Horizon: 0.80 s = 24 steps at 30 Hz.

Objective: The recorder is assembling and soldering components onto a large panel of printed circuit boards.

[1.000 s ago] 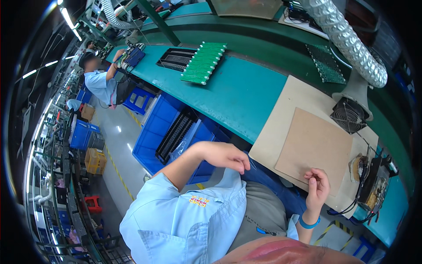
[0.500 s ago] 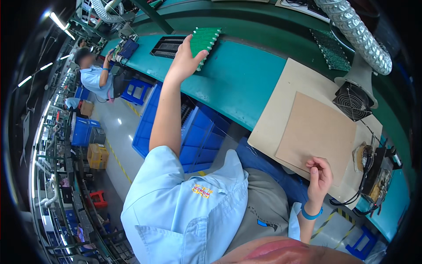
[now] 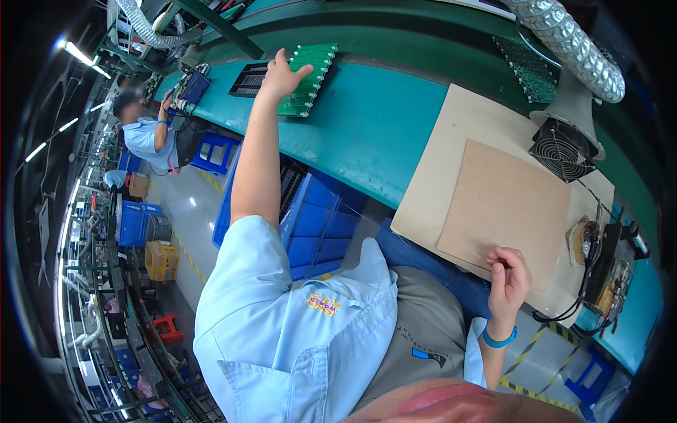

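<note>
My left hand (image 3: 282,76) reaches far out over the bench, thumb and fingers spread. Beneath and beside it lies a green circuit board panel (image 3: 315,67) with small white parts along its edges. The palm covers part of the panel, so whether it touches is hard to tell. My right hand (image 3: 509,276) is loosely curled with nothing visible in it, above the near edge of a brown sheet (image 3: 504,204). That sheet lies on a larger beige board (image 3: 427,197).
A black slotted rack (image 3: 248,80) lies left of the panel. A fan (image 3: 563,151) under a silver duct (image 3: 575,49) stands at right, near a soldering setup (image 3: 610,282). Blue bins (image 3: 310,218) stand below the bench. Another person (image 3: 149,134) works at far left.
The green panel has shifted left and now looks flatter on the bench. My left hand has moved left and its fingers have spread. The right hand stays nearly in place.
</note>
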Each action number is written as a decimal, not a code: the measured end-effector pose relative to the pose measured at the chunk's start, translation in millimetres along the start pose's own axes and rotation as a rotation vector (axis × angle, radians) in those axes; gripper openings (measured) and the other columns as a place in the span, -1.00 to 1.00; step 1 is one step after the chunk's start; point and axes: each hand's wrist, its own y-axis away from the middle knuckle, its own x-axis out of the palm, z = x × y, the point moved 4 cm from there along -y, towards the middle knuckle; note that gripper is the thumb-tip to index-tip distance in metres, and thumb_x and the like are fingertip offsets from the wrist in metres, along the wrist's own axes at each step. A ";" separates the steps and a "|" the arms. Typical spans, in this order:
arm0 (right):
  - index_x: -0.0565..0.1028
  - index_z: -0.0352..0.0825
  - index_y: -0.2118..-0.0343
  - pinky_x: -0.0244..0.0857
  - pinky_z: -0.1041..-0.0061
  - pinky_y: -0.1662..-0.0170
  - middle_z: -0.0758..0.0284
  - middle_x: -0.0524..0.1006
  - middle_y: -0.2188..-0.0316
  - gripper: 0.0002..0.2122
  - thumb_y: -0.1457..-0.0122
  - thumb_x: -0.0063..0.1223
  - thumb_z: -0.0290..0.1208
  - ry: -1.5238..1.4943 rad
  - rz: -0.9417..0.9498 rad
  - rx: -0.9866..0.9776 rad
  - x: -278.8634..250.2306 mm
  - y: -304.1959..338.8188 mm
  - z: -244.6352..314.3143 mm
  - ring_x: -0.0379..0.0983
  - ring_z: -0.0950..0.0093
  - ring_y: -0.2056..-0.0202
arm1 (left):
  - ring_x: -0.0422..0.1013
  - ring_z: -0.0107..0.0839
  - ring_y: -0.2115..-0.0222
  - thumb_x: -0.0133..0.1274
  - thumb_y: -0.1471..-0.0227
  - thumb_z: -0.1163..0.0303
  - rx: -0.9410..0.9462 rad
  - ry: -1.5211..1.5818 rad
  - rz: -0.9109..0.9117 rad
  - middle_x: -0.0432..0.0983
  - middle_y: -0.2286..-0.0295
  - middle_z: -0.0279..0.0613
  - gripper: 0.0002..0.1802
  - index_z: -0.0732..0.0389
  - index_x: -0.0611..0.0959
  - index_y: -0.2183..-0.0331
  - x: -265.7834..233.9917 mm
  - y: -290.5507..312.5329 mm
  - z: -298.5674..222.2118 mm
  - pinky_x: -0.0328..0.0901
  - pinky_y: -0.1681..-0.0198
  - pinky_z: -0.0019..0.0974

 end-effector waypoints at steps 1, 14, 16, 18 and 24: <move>0.52 -0.49 0.17 0.40 0.59 0.25 0.17 0.54 0.26 -0.81 -0.15 -0.01 -0.73 0.010 0.003 -0.004 0.5 -0.3 0.4 0.47 0.42 0.33 | 0.29 0.23 -0.14 0.18 0.00 -0.23 -0.013 0.023 0.010 0.21 -0.19 0.30 0.14 0.31 0.10 -0.32 1.7 -3.8 2.6 0.25 -0.18 0.11; 0.50 -0.49 0.14 0.39 0.55 0.20 0.18 0.52 0.27 -0.82 -0.22 -0.06 -0.68 0.090 0.081 -0.044 7.3 -2.5 2.6 0.44 0.43 0.30 | 0.21 0.30 -0.17 0.44 0.55 -0.41 -0.017 -0.168 0.020 0.05 -0.24 0.39 0.64 0.31 -0.01 -0.33 35.0 -29.7 41.4 0.06 -0.18 0.47; 0.50 -0.48 0.13 0.39 0.54 0.19 0.19 0.52 0.26 -0.82 -0.23 -0.07 -0.66 0.126 0.102 -0.040 4.0 3.8 2.8 0.44 0.43 0.30 | 0.23 0.35 -0.14 0.44 0.59 -0.43 -0.106 -0.134 0.053 0.10 -0.22 0.40 0.66 0.32 -0.02 -0.33 39.8 -29.0 24.2 0.05 -0.17 0.48; 0.50 -0.47 0.11 0.39 0.54 0.17 0.19 0.52 0.25 -0.81 -0.25 -0.07 -0.64 0.161 0.116 -0.035 4.5 6.4 0.1 0.44 0.43 0.29 | 0.23 0.41 -0.14 0.46 0.62 -0.42 -0.145 -0.086 0.056 0.11 -0.22 0.43 0.69 0.31 -0.03 -0.34 58.3 -40.7 19.7 0.03 -0.19 0.48; 0.49 -0.46 0.10 0.39 0.54 0.15 0.20 0.52 0.24 -0.82 -0.29 -0.09 -0.61 0.092 0.082 -0.035 6.3 5.6 -4.0 0.43 0.43 0.28 | 0.17 0.44 -0.17 0.50 0.62 -0.35 -0.243 0.012 0.053 0.03 -0.25 0.45 0.71 0.29 -0.07 -0.36 54.8 -40.0 42.3 0.09 -0.18 0.41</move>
